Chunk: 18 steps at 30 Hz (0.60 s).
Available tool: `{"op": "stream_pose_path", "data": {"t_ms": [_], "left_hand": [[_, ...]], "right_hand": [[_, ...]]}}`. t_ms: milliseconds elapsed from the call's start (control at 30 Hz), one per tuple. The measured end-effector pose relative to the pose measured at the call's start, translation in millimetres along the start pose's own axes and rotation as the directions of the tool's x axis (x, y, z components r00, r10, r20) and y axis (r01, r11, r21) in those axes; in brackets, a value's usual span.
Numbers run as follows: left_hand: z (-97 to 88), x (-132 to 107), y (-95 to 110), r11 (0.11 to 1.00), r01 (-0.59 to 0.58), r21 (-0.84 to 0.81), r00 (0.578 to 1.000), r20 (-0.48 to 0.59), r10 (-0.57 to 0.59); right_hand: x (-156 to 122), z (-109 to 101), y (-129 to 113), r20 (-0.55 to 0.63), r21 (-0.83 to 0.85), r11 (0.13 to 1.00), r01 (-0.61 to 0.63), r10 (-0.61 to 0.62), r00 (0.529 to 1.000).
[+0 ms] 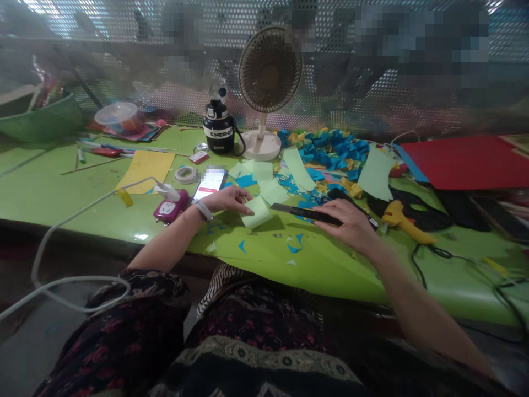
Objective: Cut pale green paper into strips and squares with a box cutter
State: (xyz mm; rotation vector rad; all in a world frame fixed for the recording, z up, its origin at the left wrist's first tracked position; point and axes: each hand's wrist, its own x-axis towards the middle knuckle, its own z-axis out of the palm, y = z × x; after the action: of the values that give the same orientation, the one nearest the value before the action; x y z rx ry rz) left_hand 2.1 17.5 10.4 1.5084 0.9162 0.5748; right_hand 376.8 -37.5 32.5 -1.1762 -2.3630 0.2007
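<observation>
My left hand (230,199) rests on the green table (61,193), its fingers pinching the edge of a small light green paper piece (257,212). My right hand (349,221) is closed around a black ruler (297,211) that points left toward that paper, held just above the table. Small blue paper scraps (294,245) lie on the table between and in front of my hands. More light green paper strips (268,182) lie just behind.
A phone (209,183), tape roll (185,174), pink charger with white cable (169,207) and yellow sheet (145,170) lie left. A black bottle (218,128) and fan (268,82) stand behind. Blue and yellow paper pieces (330,149), a yellow glue gun (403,219) and red sheet (467,160) lie right.
</observation>
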Motion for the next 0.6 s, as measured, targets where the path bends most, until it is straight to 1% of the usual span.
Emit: {"op": "stream_pose_path", "data": {"t_ms": [167,267,333,400,467,533,567,600], "left_hand": [[2.0,1,1,0.999,-0.026,0.038,1.000,0.006,0.026],[3.2,4,-1,0.998,-0.033,0.056,0.999,-0.025,0.034],[4.4,7,-5,0.994,-0.062,0.091,0.996,-0.055,0.067],[6.4,9,-8,0.978,-0.113,0.175,0.988,-0.085,0.130],[8.8,10,-11,0.938,-0.169,0.303,0.965,-0.145,0.221],[11.4,9,-13,0.866,-0.206,0.456,0.921,-0.208,0.329],[12.6,8,-14,0.821,-0.220,0.526,0.900,-0.215,0.379],[13.7,7,-14,0.774,-0.236,0.587,0.888,-0.193,0.417]], "right_hand": [[2,5,-3,0.052,-0.002,0.999,0.032,-0.032,0.998],[6,12,-3,0.083,-0.023,0.998,0.056,-0.054,0.995],[10,16,-1,0.109,-0.038,0.998,0.056,-0.052,0.993],[14,21,2,0.139,-0.045,0.998,0.050,-0.043,0.989],[17,24,6,0.168,-0.040,0.998,0.045,-0.037,0.985],[19,26,9,0.199,-0.030,0.999,0.044,-0.037,0.979],[19,27,10,0.212,-0.025,0.999,0.043,-0.037,0.977],[20,28,11,0.223,-0.022,0.999,0.042,-0.036,0.974]]}}
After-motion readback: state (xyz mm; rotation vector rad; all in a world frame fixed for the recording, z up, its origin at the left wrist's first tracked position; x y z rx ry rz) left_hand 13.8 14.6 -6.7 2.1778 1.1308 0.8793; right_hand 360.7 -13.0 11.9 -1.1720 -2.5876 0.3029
